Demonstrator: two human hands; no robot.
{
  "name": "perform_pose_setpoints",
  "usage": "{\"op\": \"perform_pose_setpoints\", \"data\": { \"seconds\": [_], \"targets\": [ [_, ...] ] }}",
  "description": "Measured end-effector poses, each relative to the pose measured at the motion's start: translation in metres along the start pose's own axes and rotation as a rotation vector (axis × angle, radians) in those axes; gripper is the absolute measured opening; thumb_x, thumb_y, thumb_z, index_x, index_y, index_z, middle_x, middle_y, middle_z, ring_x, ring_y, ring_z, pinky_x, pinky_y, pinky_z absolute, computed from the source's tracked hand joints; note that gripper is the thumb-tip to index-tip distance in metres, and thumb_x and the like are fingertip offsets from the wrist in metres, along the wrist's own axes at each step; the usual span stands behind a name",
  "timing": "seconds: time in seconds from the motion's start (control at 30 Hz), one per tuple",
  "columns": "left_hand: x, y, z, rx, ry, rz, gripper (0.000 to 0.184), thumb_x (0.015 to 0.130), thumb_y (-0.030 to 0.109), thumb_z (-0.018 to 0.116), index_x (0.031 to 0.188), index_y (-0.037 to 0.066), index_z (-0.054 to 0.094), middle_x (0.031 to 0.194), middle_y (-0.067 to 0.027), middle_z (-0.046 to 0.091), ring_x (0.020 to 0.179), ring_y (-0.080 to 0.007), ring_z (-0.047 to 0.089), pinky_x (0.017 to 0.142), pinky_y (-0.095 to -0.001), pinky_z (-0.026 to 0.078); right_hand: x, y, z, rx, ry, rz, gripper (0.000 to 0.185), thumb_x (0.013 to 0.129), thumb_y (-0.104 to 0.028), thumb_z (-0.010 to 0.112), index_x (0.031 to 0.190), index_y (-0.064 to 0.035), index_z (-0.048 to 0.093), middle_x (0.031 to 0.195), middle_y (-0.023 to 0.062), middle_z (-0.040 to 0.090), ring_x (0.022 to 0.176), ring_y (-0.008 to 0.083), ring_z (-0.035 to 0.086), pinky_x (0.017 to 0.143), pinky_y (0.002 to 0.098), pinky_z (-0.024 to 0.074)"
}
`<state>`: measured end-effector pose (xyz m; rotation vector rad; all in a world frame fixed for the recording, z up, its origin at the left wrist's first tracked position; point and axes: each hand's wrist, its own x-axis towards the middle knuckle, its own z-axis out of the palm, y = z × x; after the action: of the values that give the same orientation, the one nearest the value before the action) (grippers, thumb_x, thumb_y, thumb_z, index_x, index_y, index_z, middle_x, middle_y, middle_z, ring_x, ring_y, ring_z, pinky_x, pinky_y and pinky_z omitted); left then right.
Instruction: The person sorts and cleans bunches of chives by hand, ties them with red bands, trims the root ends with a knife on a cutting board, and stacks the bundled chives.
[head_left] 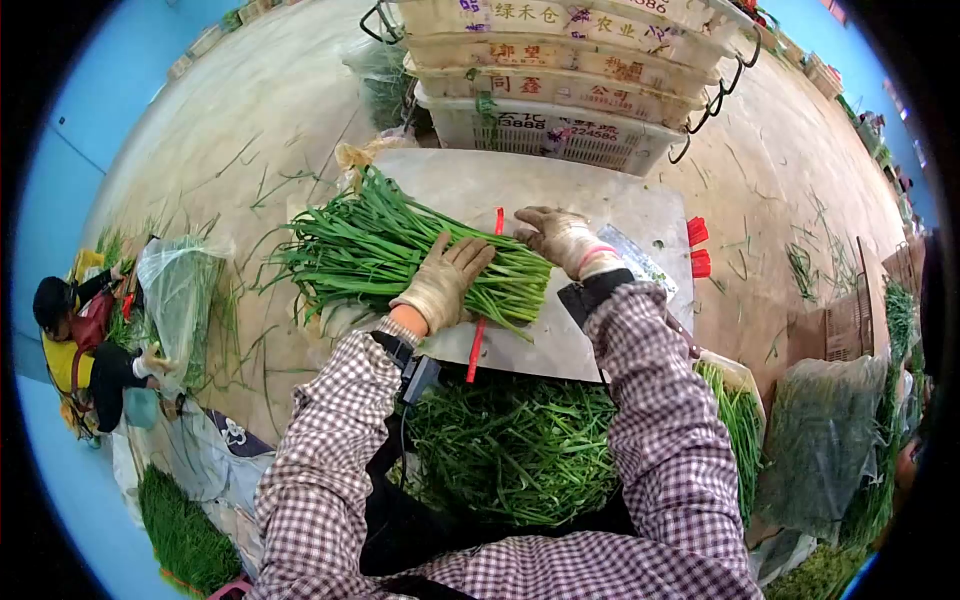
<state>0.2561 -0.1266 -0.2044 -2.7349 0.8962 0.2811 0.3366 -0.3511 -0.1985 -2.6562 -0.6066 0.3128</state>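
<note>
**Green bunch [385, 238] spans a red strip [476, 345] on the work table [470, 180]**

Beyond the table's far edge stands a stack of white crates [570, 90], which probably limits forward reach. Around the table spreads a pale floor [270, 115] strewn with leaf scraps, giving the elbows room at either side. Below the table's near edge sits a heap of loose leaves [510, 450], between the forearms.

The bunch lies across the table's left and middle, leaf tips reaching past its left edge, pale stalk ends pointing right. Bare surface shows beyond the stalks and towards the table's right edge, so the right hand has space there.

Over the bunch at mid-table, the gloved left hand [443, 275] lies palm down, fingers extended and slightly apart, pressing rather than gripping, likely to steady the stalks. The gloved right hand [560, 240], right of mid-table, is partly open beside the stalk ends, fingers loosely bent; whether it touches them I cannot tell.

At the table's right edge rest spare red strips [698, 248], seemingly kept within reach. The single strip runs beneath the bunch, one end towards the table's far side, the other over its near edge, apparently leaving both ends reachable.
</note>
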Motion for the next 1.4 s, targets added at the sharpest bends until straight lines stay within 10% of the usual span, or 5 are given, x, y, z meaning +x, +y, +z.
{"op": "perform_pose_setpoints", "data": {
  "seconds": [0.57,0.7,0.8,1.03,1.4],
  "targets": [
    [0.041,-0.025,-0.013,-0.183,-0.088,0.099,0.087,0.058,0.052,0.08,0.125,0.005,0.053,0.12,-0.0121,0.058,0.115,-0.0275,0.054,0.105,-0.0387,0.036,0.126,0.033,0.063,0.284,-0.36,0.119,0.042,0.087,-0.031,0.067,0.126,-0.017,0.06,0.133,0.0064,0.057,0.114,0.0275,0.06,0.098,0.0399,0.0479],
    [0.039,-0.022,-0.005,-0.216,-0.08,0.083,0.08,0.059,0.049,0.08,0.122,0.007,0.056,0.115,-0.0119,0.06,0.111,-0.0277,0.056,0.098,-0.0379,0.042,0.125,0.039,0.066,0.388,-0.257,0.045,0.019,0.086,-0.009,0.066,0.104,-0.0047,0.068,0.083,0.0032,0.069,0.076,0.0146,0.059,0.07,0.0315,0.0516],
    [0.038,-0.019,-0.013,-0.24,-0.072,0.11,0.078,0.06,0.051,0.08,0.121,0.008,0.056,0.112,-0.012,0.062,0.105,-0.0283,0.06,0.091,-0.0379,0.049,0.092,0.022,0.035,0.65,-0.252,0.159,0.039,0.087,-0.009,0.067,0.125,-0.0033,0.06,0.102,0.0085,0.066,0.08,0.0141,0.061,0.072,0.026,0.0524],
    [0.048,-0.02,-0.011,-0.385,-0.117,0.031,0.077,0.058,0.048,0.08,0.119,0.006,0.057,0.113,-0.0143,0.063,0.109,-0.0294,0.059,0.095,-0.0376,0.046,-0.059,-0.059,-0.018,-0.302,-0.078,-0.122,0.11,0.061,-0.059,0.08,0.147,-0.0083,0.033,0.137,0.0203,0.05,0.126,0.0306,0.05,0.109,0.0436,0.0349],
    [0.042,-0.005,-0.014,-0.297,0.016,0.028,0.089,0.048,0.046,0.088,0.123,0.009,0.056,0.12,-0.0142,0.06,0.116,-0.0311,0.054,0.106,-0.0436,0.035,-0.139,-0.012,-0.033,-0.243,0.101,-0.156,0.088,0.073,-0.045,0.076,0.145,-0.0179,0.033,0.14,0.0124,0.045,0.126,0.0334,0.047,0.102,0.0508,0.037]
  ]
}}
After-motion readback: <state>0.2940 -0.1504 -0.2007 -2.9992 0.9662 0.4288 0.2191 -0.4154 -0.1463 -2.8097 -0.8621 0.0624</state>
